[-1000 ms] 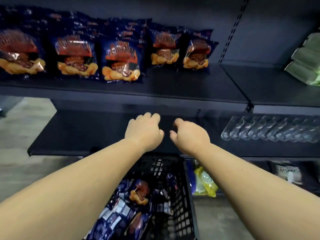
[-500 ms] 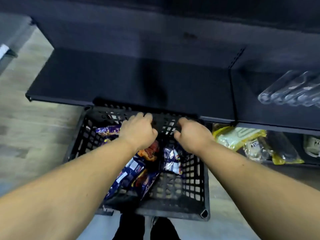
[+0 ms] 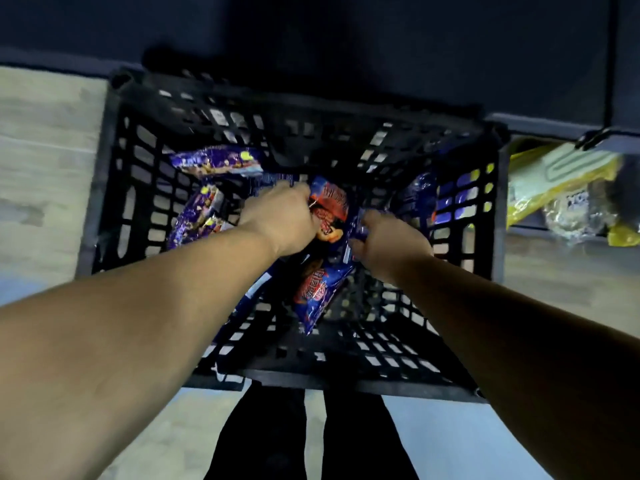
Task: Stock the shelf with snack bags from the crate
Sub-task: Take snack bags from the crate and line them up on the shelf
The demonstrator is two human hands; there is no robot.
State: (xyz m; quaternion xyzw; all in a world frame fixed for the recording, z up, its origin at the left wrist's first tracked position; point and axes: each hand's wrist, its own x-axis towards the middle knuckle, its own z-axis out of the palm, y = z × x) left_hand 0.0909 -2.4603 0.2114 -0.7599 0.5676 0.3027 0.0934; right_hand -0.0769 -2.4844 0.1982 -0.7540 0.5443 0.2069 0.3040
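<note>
A black lattice crate (image 3: pixel 114 174) stands on the floor below me with several blue snack bags inside. My left hand (image 3: pixel 277 216) is down in the crate, fingers curled on a blue and red snack bag (image 3: pixel 329 206). My right hand (image 3: pixel 391 240) pinches the edge of a blue bag (image 3: pixel 360 223) beside it. Another blue and red bag (image 3: pixel 315 289) lies under my wrists. Purple bags (image 3: pixel 214 164) sit at the crate's left side. The dark shelf (image 3: pixel 346 46) runs along the top of the view.
Yellow and clear packets (image 3: pixel 561 188) lie on the lowest shelf to the right of the crate. Pale wood floor (image 3: pixel 45 133) shows at left. My dark trouser legs (image 3: pixel 311 434) stand right behind the crate's near rim.
My view has dropped from the shelves to the crate. Both hands went down from above the rim into the crate and closed on bags.
</note>
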